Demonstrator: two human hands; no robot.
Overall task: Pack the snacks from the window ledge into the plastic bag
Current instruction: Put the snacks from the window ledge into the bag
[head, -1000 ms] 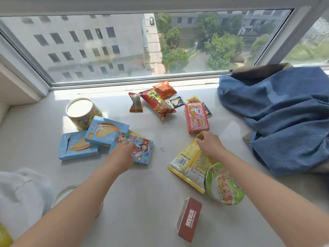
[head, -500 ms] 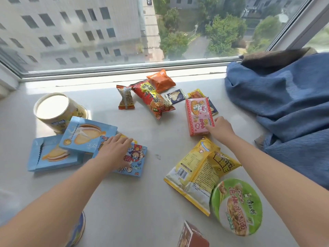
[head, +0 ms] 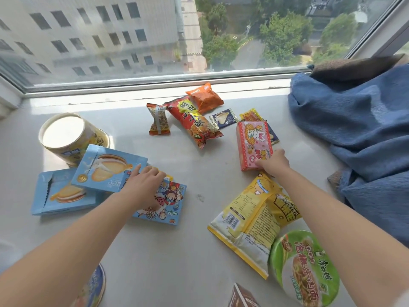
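At the near edge of the window ledge (head: 194,258), toward its right end, a green noodle bowl (head: 304,268) overlaps a yellow snack bag (head: 250,220). Farther in, the left hand (head: 143,187) lies flat, fingers relaxed, on a blue cartoon box (head: 164,204) beside two light-blue biscuit boxes (head: 104,171). The right hand (head: 273,163) grips the near end of a pink rabbit box (head: 253,144), fingers apparently curled beneath, though hidden. Small packets (head: 192,120) lie toward the far edge by the window. The plastic bag isn't visible.
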